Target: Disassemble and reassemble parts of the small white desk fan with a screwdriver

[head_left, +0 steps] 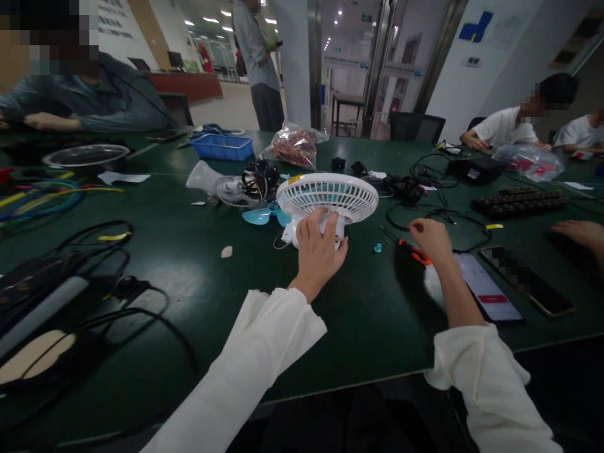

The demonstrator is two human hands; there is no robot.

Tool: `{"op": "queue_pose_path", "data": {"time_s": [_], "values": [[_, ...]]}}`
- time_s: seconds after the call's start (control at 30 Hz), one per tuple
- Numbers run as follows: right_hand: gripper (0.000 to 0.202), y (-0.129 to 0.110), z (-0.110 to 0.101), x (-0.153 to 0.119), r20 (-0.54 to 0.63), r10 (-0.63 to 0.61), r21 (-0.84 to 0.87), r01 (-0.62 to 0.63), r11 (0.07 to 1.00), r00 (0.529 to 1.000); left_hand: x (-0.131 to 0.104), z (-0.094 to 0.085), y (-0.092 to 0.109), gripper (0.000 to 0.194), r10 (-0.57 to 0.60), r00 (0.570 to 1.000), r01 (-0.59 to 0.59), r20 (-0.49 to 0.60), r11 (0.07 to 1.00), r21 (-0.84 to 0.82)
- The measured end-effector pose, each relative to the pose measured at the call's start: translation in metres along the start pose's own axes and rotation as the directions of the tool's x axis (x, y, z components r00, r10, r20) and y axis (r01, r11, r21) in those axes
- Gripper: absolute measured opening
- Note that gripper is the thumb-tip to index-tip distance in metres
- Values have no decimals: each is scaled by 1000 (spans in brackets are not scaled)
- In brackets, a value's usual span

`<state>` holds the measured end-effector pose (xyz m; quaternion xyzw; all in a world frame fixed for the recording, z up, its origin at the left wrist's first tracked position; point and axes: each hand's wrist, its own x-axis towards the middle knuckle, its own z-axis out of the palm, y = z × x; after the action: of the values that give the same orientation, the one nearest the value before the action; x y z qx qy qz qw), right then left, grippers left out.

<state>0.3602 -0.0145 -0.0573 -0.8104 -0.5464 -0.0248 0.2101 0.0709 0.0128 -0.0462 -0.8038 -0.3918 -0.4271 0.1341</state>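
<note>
My left hand [321, 248] is closed round the white back part of a small fan [340, 192], its fingers below the round grille. The grille faces upward and tilts. Beside the fan lie light-blue fan blades [262, 216], and behind them a whitish flared plastic part [204, 176]. My right hand [430, 238] hovers at the right with its fingers curled together; whatever they hold, if anything, is hidden. Close to it, a screwdriver with an orange and black handle [415, 253] rests on the table. A small teal cap [377, 248] lies between fan and screwdriver.
On the green table [226, 302] are a blue bin [221, 147], a clear bag of reddish-brown pieces [296, 146], black cables [438, 211] and two phones [488, 289] at the right. Coiled cables [127, 286] lie left. Other people sit around; a co-worker's hand [582, 234] rests at the right edge.
</note>
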Motion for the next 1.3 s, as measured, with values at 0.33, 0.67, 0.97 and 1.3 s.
{"op": "queue_pose_path", "data": {"time_s": [0.33,0.67,0.97,1.3], "values": [[21,-9,1,0,297,-150,123,118,985,943,5,2,-8,42,34,997,-33,-76,999,18],[22,-29,-8,-10,403,-199,93,177,980,893,12,4,-20,7,216,968,-220,-128,975,-18],[22,-32,-9,-9,429,-184,54,179,982,884,17,4,-27,10,63,968,-110,-245,977,-185],[29,-30,-11,-12,362,-132,12,137,991,923,10,2,-19,9,118,981,-158,-155,946,-282]]}}
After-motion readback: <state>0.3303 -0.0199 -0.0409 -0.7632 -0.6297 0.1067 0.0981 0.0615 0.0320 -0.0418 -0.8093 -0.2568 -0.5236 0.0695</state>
